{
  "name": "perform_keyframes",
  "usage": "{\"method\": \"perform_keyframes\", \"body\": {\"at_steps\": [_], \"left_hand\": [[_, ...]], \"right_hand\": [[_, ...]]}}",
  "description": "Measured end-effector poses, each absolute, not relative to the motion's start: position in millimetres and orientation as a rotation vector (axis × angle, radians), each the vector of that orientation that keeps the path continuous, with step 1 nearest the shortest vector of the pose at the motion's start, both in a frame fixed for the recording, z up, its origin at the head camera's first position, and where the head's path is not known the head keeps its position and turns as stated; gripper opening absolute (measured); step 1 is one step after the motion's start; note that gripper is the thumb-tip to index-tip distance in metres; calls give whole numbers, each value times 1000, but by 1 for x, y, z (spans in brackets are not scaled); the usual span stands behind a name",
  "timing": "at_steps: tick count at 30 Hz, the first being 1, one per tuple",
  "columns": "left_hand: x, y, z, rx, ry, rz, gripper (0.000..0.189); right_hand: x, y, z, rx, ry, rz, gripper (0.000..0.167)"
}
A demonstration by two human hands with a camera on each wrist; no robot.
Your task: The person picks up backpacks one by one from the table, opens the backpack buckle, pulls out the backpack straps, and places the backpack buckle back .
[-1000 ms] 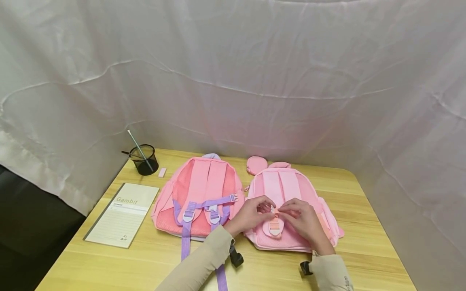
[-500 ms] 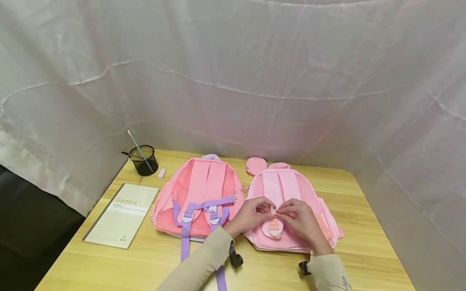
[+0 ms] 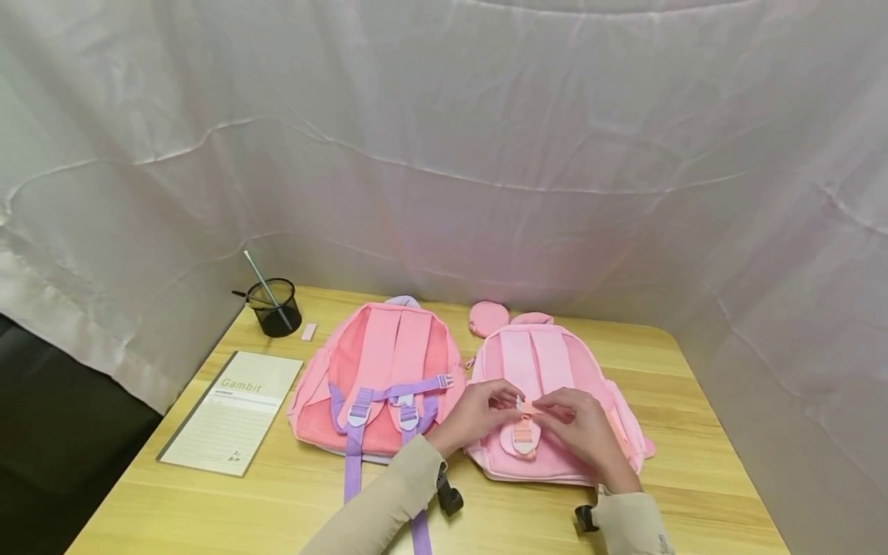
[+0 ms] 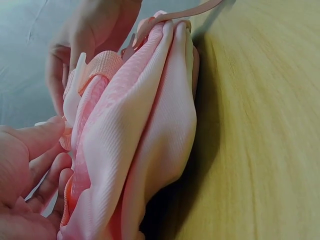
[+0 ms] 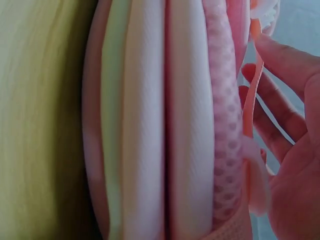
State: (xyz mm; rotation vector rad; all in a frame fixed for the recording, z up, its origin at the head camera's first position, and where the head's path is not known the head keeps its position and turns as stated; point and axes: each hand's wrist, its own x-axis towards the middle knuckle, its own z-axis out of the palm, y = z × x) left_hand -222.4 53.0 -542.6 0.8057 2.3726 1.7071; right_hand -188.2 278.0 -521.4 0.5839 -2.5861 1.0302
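Observation:
A light pink backpack (image 3: 513,358) lies on its front on the table, its back panel and shoulder straps facing up. Over its lower middle, my left hand (image 3: 472,412) pinches a small whitish strap buckle (image 3: 522,404) from the left. From the right, my right hand (image 3: 583,424) pinches the orange strap (image 5: 255,85) beside that buckle, between thumb and fingers. The fingertips of both hands nearly meet, partly hiding the buckle. Just below them sits a white strap adjuster (image 3: 523,439) threaded with orange webbing; it also stands out in the left wrist view.
Left of it lies a coral pink backpack (image 3: 378,347) with purple straps (image 3: 353,462) hanging toward the front edge. A round pink pouch (image 3: 489,318) is behind. Farther left are a notebook (image 3: 232,416), an eraser (image 3: 308,331) and a black mesh pen cup (image 3: 277,317).
My right hand has shifted slightly right and down, so more of the orange strap and the buckle shows between the fingertips. My left hand stays nearly in place.

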Motion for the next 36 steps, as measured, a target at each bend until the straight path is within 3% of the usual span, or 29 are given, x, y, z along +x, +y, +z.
{"method": "perform_keyframes", "body": {"at_steps": [36], "left_hand": [[-221,54,-540,793,2397,1682,23]], "right_hand": [[-188,270,-525,630,-2572,1295,17]]}}
